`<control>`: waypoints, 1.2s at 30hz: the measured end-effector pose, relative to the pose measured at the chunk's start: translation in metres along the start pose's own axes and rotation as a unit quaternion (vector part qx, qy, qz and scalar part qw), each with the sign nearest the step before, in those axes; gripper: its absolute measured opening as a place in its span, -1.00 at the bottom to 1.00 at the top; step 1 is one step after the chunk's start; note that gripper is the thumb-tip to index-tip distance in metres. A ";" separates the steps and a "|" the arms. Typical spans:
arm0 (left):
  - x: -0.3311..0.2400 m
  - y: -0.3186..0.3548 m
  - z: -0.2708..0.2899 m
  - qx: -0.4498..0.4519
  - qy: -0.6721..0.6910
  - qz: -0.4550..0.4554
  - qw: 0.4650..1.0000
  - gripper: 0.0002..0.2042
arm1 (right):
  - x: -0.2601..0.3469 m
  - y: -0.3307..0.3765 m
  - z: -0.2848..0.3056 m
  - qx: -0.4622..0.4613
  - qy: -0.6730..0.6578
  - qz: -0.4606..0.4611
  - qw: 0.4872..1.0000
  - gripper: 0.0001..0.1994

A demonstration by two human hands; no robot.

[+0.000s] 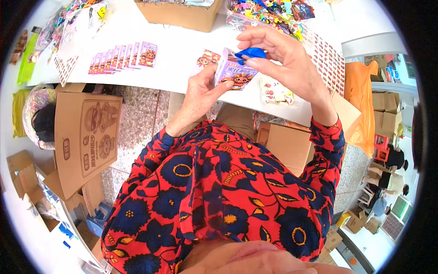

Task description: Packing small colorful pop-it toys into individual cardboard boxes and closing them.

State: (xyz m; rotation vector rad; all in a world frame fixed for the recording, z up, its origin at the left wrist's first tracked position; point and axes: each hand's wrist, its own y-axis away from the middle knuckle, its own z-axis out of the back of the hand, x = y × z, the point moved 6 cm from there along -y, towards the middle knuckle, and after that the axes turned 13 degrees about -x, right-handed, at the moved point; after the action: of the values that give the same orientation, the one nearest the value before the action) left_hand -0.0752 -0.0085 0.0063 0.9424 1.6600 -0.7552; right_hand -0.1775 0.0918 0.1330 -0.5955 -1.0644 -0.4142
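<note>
My left hand [196, 93] grips a small purple and white printed carton [235, 77] by its lower left side, holding it upright with its top open. At the mouth of that carton, my right hand [292, 64] pinches a shiny blue piece [252, 54] between thumb and fingers; its exact kind cannot be made out. Behind the left hand, another printed carton [206, 58] lies on the white table [175, 41]. Close below my right hand rests a clear bag of white pieces with red marks [275, 91].
A row of several purple cartons [121, 57] stands at the left. A cardboard box [182, 16] and a heap of colourful small pieces [269, 13] sit at the back. Sheets of small printed pictures [326, 59] lie right, beside an orange plastic bag [360, 105]. A large carton [86, 137] stands lower left.
</note>
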 end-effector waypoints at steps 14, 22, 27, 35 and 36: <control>0.001 0.004 -0.003 0.017 0.065 0.019 0.998 -0.73 | 0.021 0.010 -0.011 -0.036 0.236 0.230 0.944 -0.78; -0.004 0.004 0.003 0.007 0.061 0.023 0.998 -0.72 | 0.037 0.013 -0.009 -0.083 0.342 0.336 0.874 -0.71; -0.003 0.006 0.004 -0.002 0.060 0.013 0.998 -0.73 | 0.018 0.027 -0.008 -0.016 0.258 0.142 0.956 -0.68; -0.001 0.007 0.006 -0.019 -0.105 -0.062 0.992 -0.74 | 0.004 0.029 -0.013 0.116 0.200 0.033 0.972 -0.65; -0.007 0.006 0.005 -0.026 -0.153 -0.102 0.983 -0.74 | -0.001 0.030 -0.019 0.170 0.174 -0.006 0.970 -0.64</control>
State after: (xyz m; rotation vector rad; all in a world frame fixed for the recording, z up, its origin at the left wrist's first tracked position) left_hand -0.0663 -0.0107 0.0117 0.5908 1.5087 -0.9400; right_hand -0.1472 0.1031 0.1174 -0.1994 -0.7763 -0.3223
